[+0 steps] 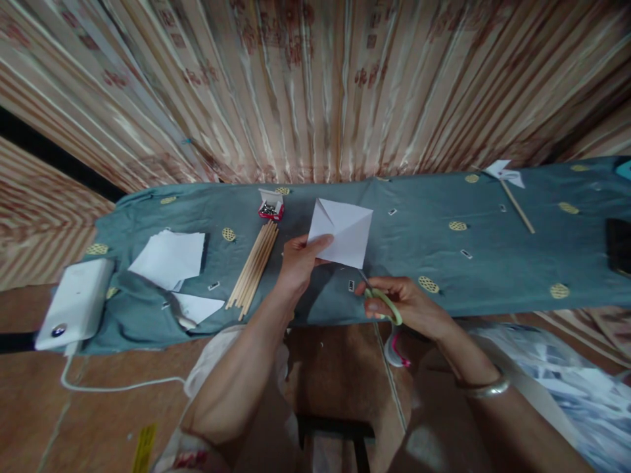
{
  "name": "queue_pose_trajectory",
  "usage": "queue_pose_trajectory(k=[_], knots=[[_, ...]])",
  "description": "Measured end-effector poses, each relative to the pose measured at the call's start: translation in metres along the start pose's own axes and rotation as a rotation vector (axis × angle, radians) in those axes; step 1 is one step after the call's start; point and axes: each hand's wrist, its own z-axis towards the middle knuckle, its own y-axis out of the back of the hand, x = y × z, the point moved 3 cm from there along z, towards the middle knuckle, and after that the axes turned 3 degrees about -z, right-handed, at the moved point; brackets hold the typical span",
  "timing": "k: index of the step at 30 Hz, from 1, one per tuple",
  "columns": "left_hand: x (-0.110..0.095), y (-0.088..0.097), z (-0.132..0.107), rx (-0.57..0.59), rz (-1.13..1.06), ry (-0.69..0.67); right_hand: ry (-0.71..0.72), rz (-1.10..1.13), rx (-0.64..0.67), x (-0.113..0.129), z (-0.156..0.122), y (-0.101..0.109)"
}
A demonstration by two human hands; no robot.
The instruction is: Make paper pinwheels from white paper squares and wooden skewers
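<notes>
Closest in, the right hand (407, 303) is grasping the scissors (393, 307) by their green handles, and the blades are pointing ahead-left toward a corner of the white paper sheet (351, 230); whether they are touching it, the view is not showing. Just ahead and to the left, the left hand (300, 259) is pinching that sheet at its left side, thumb on top, fingers beneath! The sheet is looking feather-light, thin and springy, probably creasing or tearing under rough handling, so a soft, flat pinch in from the edge is likely serving best. The scissors are looking rigid, their loops offering the surest hold. Left of the left hand, wooden sticks (254, 268) are lying bundled; beyond them, a small open box (271, 209) is sitting. Far right of the right hand, a stick-mounted paper pinwheel (515, 202) is resting.
</notes>
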Motion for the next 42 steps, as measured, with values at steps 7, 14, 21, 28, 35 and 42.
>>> queue_pose_trajectory(k=[7, 14, 21, 28, 35, 42], knots=[[-0.009, 0.006, 0.004, -0.005, -0.037, -0.033, -0.026, -0.101, 0.074, 0.002, -0.011, 0.017], [0.004, 0.0, 0.0, 0.108, 0.007, 0.035, 0.165, -0.045, -0.374, 0.015, -0.004, 0.046], [0.022, -0.012, -0.009, 0.201, 0.125, 0.137, 0.274, 0.087, -0.587, 0.023, 0.014, 0.05], [0.019, -0.017, -0.015, 0.187, 0.138, 0.189, 0.288, 0.09, -0.59, 0.027, 0.018, 0.045], [0.018, -0.015, -0.013, 0.193, 0.158, 0.157, 0.326, 0.075, -0.61, 0.032, 0.019, 0.043], [0.014, -0.012, -0.011, 0.222, 0.193, 0.079, 0.367, 0.066, -0.648, 0.031, 0.018, 0.05]])
